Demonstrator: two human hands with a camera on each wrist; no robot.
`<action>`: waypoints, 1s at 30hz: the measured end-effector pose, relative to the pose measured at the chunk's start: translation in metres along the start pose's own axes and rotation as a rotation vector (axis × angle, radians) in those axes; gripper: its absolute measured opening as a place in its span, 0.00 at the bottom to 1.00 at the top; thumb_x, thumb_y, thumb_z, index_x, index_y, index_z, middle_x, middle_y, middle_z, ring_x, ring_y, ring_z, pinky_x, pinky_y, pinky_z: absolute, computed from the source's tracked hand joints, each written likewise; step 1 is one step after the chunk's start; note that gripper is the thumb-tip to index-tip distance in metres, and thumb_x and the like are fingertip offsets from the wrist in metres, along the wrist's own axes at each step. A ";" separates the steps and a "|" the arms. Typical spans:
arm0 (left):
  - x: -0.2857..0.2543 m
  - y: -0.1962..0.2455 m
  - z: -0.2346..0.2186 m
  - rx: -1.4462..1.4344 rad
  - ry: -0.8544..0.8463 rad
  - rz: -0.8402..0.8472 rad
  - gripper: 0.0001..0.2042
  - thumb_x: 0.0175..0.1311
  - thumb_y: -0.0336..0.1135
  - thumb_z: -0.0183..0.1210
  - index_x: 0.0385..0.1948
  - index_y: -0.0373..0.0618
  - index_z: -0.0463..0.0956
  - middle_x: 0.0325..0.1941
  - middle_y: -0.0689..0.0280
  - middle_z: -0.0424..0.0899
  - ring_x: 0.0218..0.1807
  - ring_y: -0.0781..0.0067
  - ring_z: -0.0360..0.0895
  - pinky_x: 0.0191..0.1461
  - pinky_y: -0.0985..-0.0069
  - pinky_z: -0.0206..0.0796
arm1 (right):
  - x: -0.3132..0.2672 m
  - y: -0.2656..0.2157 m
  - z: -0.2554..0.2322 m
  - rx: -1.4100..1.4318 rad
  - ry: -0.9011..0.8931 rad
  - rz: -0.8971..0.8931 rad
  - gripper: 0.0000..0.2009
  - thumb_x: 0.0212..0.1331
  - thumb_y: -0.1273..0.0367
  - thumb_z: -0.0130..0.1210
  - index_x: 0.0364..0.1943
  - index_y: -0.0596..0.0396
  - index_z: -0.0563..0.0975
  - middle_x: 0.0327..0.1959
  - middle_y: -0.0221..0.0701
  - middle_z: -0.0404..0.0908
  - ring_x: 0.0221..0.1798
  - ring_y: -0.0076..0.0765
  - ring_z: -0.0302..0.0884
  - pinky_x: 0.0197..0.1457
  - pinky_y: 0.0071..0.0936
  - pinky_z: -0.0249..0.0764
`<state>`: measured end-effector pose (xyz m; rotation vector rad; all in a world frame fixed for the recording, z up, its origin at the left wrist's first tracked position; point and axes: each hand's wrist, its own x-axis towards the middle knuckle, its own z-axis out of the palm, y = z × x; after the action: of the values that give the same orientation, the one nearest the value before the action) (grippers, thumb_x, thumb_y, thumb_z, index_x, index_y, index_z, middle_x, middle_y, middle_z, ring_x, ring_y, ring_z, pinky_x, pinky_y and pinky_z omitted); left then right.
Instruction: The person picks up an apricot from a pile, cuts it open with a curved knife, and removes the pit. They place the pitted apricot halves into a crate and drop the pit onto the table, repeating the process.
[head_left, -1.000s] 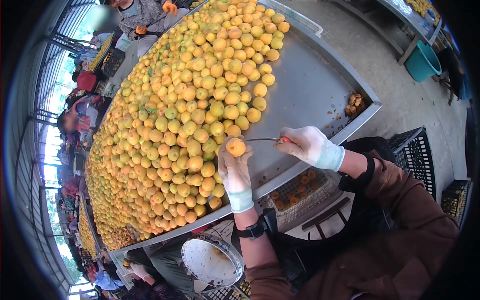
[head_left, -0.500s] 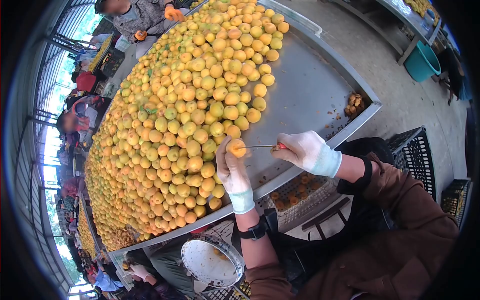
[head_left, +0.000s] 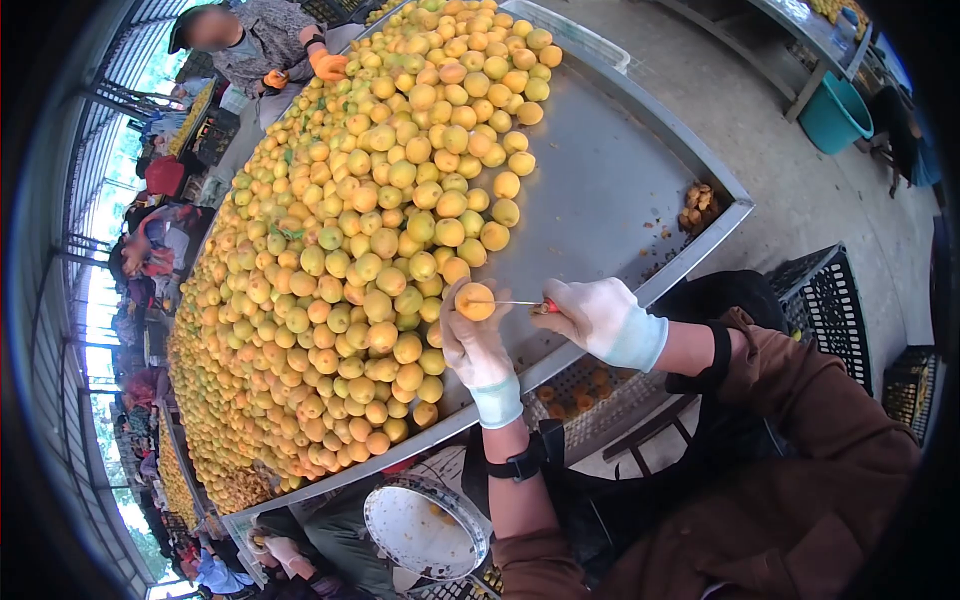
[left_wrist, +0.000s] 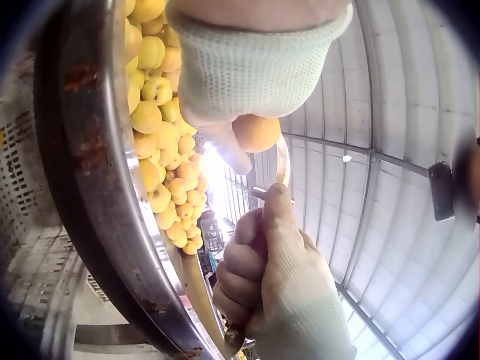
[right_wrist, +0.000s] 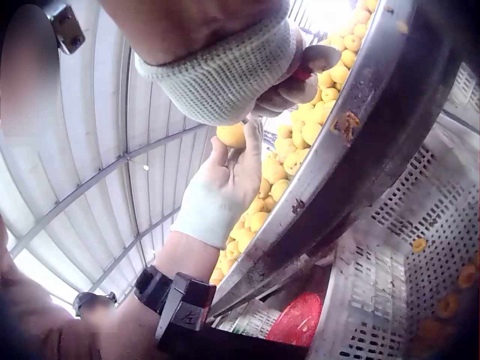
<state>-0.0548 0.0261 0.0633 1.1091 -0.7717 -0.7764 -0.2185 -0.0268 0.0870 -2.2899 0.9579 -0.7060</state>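
Right of the heap [head_left: 340, 250], over the desk [head_left: 610, 150], the left hand's [head_left: 478, 348] fingers pinched a yellow fruit [head_left: 475, 311]; the right hand's [head_left: 602, 318] gripped a red-handled tool [head_left: 549, 305], its shaft meeting it.

Fruit heap [head_left: 340, 260] covers left side of metal table [head_left: 600, 160] before you; scraps [head_left: 698, 208] lie in its right corner. Your left hand [head_left: 476, 345], single fruit [head_left: 474, 301] in its fingers, is just beside heap; your right hand [head_left: 602, 318] is to its right, tool [head_left: 520, 302] between, tip at fruit. Below table's near edge: crate [right_wrist: 375, 259] with fruit pieces [right_wrist: 448, 304] inside; bucket [head_left: 412, 530] to its left. Second crate [head_left: 825, 320] on floor at your right, tub [head_left: 835, 120] beyond. Person [head_left: 265, 50] across heap.
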 end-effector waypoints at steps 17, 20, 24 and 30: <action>-0.006 -0.009 0.007 -0.177 -0.077 -0.166 0.33 0.73 0.60 0.41 0.56 0.31 0.64 0.57 0.48 0.74 0.57 0.52 0.76 0.57 0.59 0.70 | -0.001 -0.003 0.012 -0.015 0.004 0.055 0.19 0.66 0.51 0.49 0.34 0.54 0.70 0.20 0.38 0.78 0.26 0.50 0.80 0.26 0.40 0.75; -0.003 -0.009 0.012 -0.165 -0.031 -0.156 0.32 0.73 0.59 0.42 0.58 0.32 0.64 0.58 0.53 0.71 0.58 0.57 0.74 0.60 0.60 0.68 | 0.003 0.000 0.005 0.013 -0.044 0.088 0.19 0.67 0.51 0.48 0.34 0.55 0.70 0.20 0.39 0.78 0.26 0.50 0.79 0.27 0.41 0.74; -0.004 -0.008 0.012 -0.118 -0.081 -0.104 0.31 0.72 0.57 0.45 0.59 0.32 0.64 0.58 0.55 0.70 0.56 0.61 0.73 0.62 0.61 0.66 | 0.002 0.000 0.009 0.039 -0.019 0.103 0.19 0.67 0.51 0.47 0.34 0.55 0.70 0.20 0.39 0.78 0.26 0.52 0.79 0.27 0.43 0.74; -0.002 -0.017 0.007 -0.020 -0.046 -0.003 0.28 0.72 0.54 0.49 0.56 0.33 0.67 0.50 0.58 0.76 0.49 0.66 0.75 0.57 0.66 0.68 | 0.002 -0.004 0.007 0.075 0.014 0.071 0.14 0.66 0.57 0.52 0.34 0.54 0.71 0.19 0.38 0.76 0.25 0.51 0.78 0.25 0.41 0.72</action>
<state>-0.0648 0.0203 0.0491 1.0782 -0.7995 -0.8134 -0.2109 -0.0239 0.0845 -2.1784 0.9972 -0.7171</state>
